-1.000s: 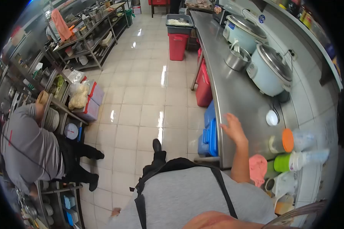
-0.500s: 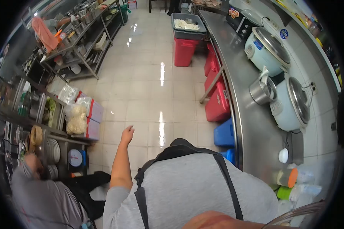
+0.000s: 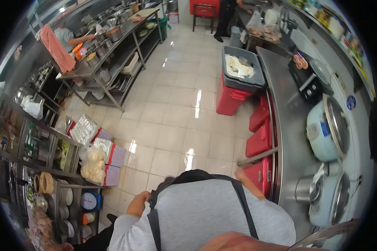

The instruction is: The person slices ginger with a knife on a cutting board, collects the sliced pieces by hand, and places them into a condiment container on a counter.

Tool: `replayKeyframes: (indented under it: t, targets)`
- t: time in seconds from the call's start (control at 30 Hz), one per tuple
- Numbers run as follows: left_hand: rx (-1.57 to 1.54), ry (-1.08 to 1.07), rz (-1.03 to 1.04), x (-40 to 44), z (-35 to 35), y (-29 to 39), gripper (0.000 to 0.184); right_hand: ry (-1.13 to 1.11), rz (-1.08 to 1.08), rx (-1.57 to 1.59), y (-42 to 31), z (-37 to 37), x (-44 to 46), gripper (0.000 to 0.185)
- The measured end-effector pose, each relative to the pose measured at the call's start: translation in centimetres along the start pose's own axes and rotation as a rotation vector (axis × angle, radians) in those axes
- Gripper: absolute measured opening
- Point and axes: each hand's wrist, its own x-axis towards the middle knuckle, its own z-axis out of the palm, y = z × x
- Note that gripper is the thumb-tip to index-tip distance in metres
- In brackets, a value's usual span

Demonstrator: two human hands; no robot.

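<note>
Low in the view, my left hand (image 3: pixel 143 196) hangs beside my left hip near the dark strap; its fingers look curled, and what they hold, if anything, is hidden. My right hand (image 3: pixel 241 174) is at my right side, close to the red bin (image 3: pixel 259 175) under the steel counter (image 3: pixel 282 125); its fingers are too small and blurred to make out. On the counter stand a steel pot (image 3: pixel 306 189) and two pale blue rice cookers, one farther off (image 3: pixel 318 129).
A grey tub (image 3: pixel 255 75) of white food rests on a red bin (image 3: pixel 230 98). Boxes with a bag (image 3: pixel 93 165) stand left, beside shelves with plates and a scale (image 3: pixel 89 201). A steel rack (image 3: pixel 113 83) lies ahead. Other people stand at far counters; another is partly visible lower left.
The view has moved forward along the aisle, and the tub and rack look nearer. My left hand has come back from out in front to my side. My right hand shows again.
</note>
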Motion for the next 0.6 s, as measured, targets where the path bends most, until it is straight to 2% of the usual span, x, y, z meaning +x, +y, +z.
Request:
replayKeyframes:
  t: [0.07, 0.1, 0.13, 0.17, 0.3, 0.37, 0.43, 0.47, 0.5, 0.53, 0.57, 0.6]
  targets:
    - [-0.25, 0.029, -0.098, 0.8, -0.1, -1.4, 0.049, 0.068, -0.094, 0.145, -10.1, -3.7, 8.1, 0.036]
    - [-0.379, 0.037, -0.115, 1.7, -0.5, -1.7, 0.05, 0.131, -0.304, 0.219, -13.9, -4.6, 12.3, 0.035]
    - [-0.843, -0.022, 0.014, 1.7, -1.6, 0.3, 0.051, 0.094, -0.355, 0.279, -19.0, -6.6, 14.7, 0.034]
    - [-0.511, 0.021, -0.159, 2.7, -1.8, -1.1, 0.051, 0.062, -0.402, 0.341, -23.8, -8.4, 16.2, 0.035]
    - [-0.383, -0.057, -0.253, 8.4, -9.1, 1.0, 0.052, 0.048, -0.495, 0.373, -35.4, -11.7, 22.7, 0.033]
    - [-0.326, -0.1, -0.246, 12.3, -14.7, 2.5, 0.053, 0.064, -0.5, 0.331, -35.8, -10.9, 25.9, 0.032]
    - [-0.247, -0.125, -0.212, 17.6, -21.9, 4.6, 0.053, -0.036, -0.353, 0.24, -33.7, -10.2, 27.5, 0.032]
    - [-0.203, -0.129, -0.186, 20.6, -25.9, 5.9, 0.054, -0.108, -0.182, 0.169, -35.0, -11.6, 25.1, 0.032]
    - [-0.144, -0.133, -0.145, 24.1, -30.6, 7.9, 0.054, -0.106, -0.316, 0.263, -29.9, -9.3, 28.3, 0.032]
    - [-0.032, -0.166, -0.117, 28.5, -34.8, 9.7, 0.055, -0.155, -0.2, 0.236, -28.0, -9.1, 27.9, 0.032]
    - [0.029, 0.108, 0.081, 31.4, -38.7, 10.9, 0.058, -0.203, -0.041, 0.225, -27.7, -9.5, 27.0, 0.031]
    - [-0.064, 0.276, 0.024, 32.4, -43.0, 14.3, 0.061, -0.233, 0.079, 0.235, -27.2, -9.8, 26.6, 0.031]
